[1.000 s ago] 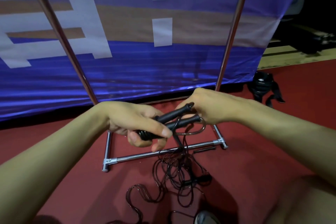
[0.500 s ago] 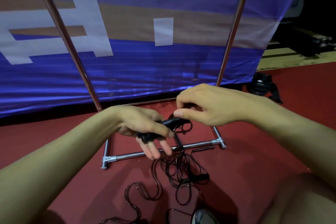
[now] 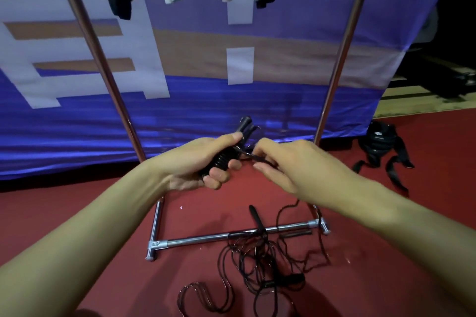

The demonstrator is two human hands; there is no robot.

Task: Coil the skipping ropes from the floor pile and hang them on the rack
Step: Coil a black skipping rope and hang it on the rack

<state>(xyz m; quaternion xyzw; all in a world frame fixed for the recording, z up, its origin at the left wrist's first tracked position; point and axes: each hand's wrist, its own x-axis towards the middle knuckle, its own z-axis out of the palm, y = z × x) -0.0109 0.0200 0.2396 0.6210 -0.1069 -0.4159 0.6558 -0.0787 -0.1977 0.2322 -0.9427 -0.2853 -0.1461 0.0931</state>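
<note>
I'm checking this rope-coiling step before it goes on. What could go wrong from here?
The cord trailing from the right hand runs down into the tangled pile, so winding may drag up a knot. Some strands cross the rack's base bar and could catch there. The left hand holds both handles in one grip; the wraps might slip.

Left hand (image 3: 198,165) grips black handles (image 3: 229,152) — right hand (image 3: 286,165) pinches cord (image 3: 247,154) beside them.
</note>
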